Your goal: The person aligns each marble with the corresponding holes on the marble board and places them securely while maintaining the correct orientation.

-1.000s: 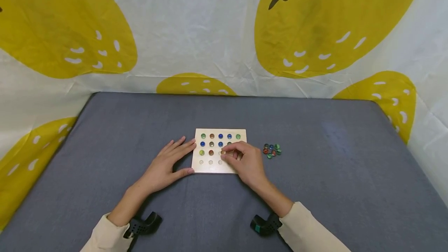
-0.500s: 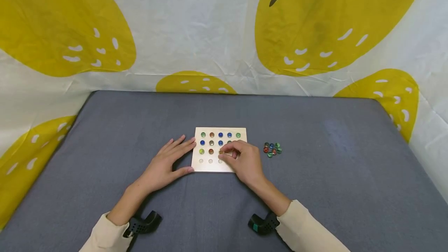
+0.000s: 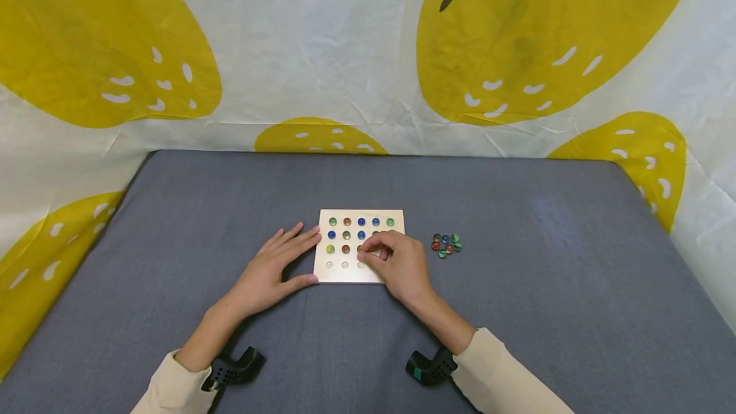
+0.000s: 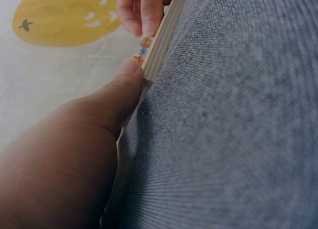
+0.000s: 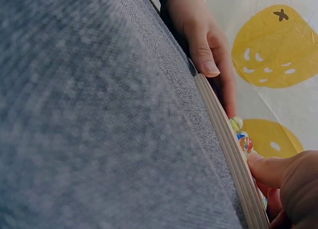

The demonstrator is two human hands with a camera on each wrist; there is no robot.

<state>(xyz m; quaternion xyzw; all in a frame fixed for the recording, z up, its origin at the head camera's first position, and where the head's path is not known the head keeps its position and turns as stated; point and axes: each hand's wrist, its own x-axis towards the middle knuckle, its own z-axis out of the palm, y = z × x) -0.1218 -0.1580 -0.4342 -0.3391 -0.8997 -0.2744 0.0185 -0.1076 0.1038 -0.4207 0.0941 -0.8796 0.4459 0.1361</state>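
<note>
A pale wooden board [image 3: 339,276] with rows of round hollows lies flat on the table. Glass marbles in green, blue and brown fill its two upper rows as far as they show. My left hand [image 3: 266,275] rests along the board's left side, fingers spread, fingertips and thumb at the edge. With thumb and index finger my right hand [image 3: 407,268] pinches an amber marble [image 4: 145,42] low over the third row, beside a red-brown marble [image 3: 345,249]. This hand hides the board's lower right part. Pale hollows show in the front row.
To the right of the board, several loose marbles [image 3: 450,250] in red, green and blue lie clustered on the grey tabletop [image 3: 546,312]. A white cloth [image 3: 322,37] with yellow shapes hangs behind the table and at its sides.
My right hand has shifted slightly left and settled at the third hollow of the third row, its fingertips around the amber marble. The left hand stays at the board's edge.
</note>
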